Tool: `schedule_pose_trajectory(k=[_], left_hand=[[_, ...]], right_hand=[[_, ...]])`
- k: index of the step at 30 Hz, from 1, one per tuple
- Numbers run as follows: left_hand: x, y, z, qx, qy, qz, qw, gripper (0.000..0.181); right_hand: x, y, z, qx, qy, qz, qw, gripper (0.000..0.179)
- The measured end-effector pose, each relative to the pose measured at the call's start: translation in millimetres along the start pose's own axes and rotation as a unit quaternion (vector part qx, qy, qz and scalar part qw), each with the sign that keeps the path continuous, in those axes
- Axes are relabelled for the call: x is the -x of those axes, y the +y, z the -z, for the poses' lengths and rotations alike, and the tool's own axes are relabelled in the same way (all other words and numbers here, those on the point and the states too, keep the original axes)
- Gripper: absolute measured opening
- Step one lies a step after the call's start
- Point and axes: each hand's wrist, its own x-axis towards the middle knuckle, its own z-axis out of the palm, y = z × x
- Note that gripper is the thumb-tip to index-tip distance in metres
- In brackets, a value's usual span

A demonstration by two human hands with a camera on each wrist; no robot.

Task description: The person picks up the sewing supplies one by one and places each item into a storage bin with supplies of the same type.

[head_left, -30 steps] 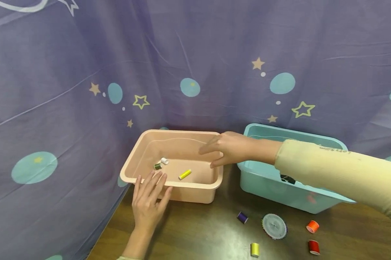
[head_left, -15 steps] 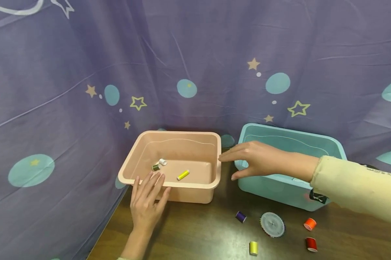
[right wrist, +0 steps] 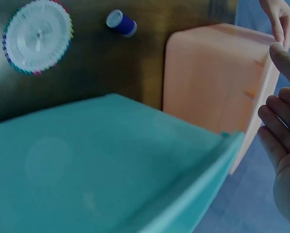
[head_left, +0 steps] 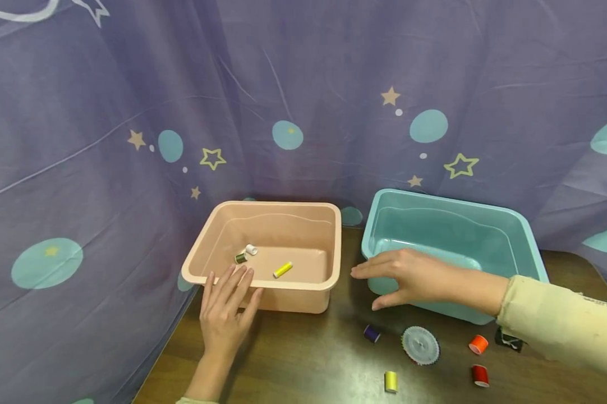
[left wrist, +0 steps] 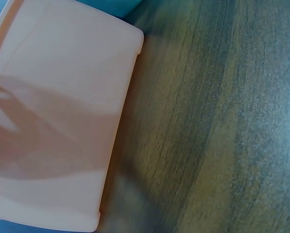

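My left hand (head_left: 225, 314) rests with spread fingers on the front rim of the peach plastic basin (head_left: 295, 285). Inside that basin lie a yellow thread spool (head_left: 283, 270), a dark green spool (head_left: 240, 257) and a white spool (head_left: 251, 249). Holding nothing, my right hand (head_left: 409, 275) hovers over the near left edge of the teal basin (head_left: 450, 202), fingers extended to the left. On the table below it are a purple thread spool (head_left: 371, 333) and a round wheel of pins (head_left: 421, 345). The right wrist view shows the wheel's coloured pin heads.
A short yellow spool (head_left: 391, 381) stands near the front of the wooden table (head_left: 303, 359). To the right are an orange spool (head_left: 478, 344) and a red spool (head_left: 480, 375). A purple patterned curtain (head_left: 313, 84) hangs behind the basins.
My right hand has moved right and toward me, from over the peach basin to the teal basin's near edge. The left hand has stayed on the rim.
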Motion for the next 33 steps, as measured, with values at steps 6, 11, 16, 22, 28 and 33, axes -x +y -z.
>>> schedule_pose_trajectory(k=[6, 11, 16, 22, 28, 33], left_hand=[[0.4, -0.1, -0.8, 0.001, 0.006, 0.000, 1.0000, 0.044], [-0.9, 0.0, -2.5, 0.007, 0.014, -0.002, 0.9999, 0.043], [-1.5, -0.5, -3.6, 0.010, 0.023, -0.004, 0.9997, 0.043], [-1.3, -1.1, -3.4, 0.008, 0.018, -0.004, 0.9998, 0.043], [-1.0, -1.0, -2.8, 0.006, 0.013, -0.004, 0.9999, 0.043], [-1.5, -0.5, -2.3, 0.005, 0.013, -0.006, 0.9999, 0.043]], right_hand=[[10.5, -8.3, -19.1, 0.011, -0.014, -0.004, 0.9998, 0.062], [22.0, -11.9, -33.6, 0.011, -0.027, -0.015, 0.9995, 0.066], [33.1, -10.2, -48.0, 0.004, -0.045, -0.031, 0.9985, 0.069], [41.1, -5.0, -64.3, -0.018, -0.066, -0.049, 0.9965, 0.073], [46.4, 3.5, -80.4, -0.046, -0.080, -0.059, 0.9939, 0.074], [49.9, 10.4, -93.7, -0.063, -0.091, -0.068, 0.9915, 0.074]])
